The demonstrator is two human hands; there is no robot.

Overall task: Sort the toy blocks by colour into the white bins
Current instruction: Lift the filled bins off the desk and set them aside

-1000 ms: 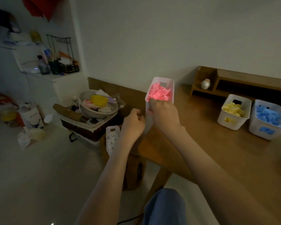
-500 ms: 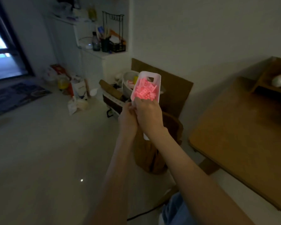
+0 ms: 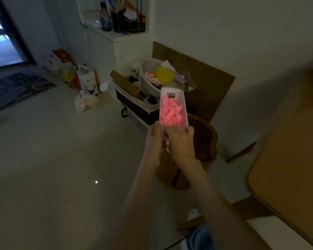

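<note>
A dim room with a pale tiled floor: you hold a white bin of pink blocks out in front of you.

Your left hand and right hand both grip the bin's near end, fingers curled close together round its rim, the left thumb lying up along its left edge. The blocks lie heaped inside the bin, which tilts away from you. Below the bin stands a wooden stool. Behind the bin is a cluttered dark basket. Well to the bin's right is the wooden table. Far to the bin's left, a white paper bag shows a dark deer head, with small print above it too blurred to read.
</note>
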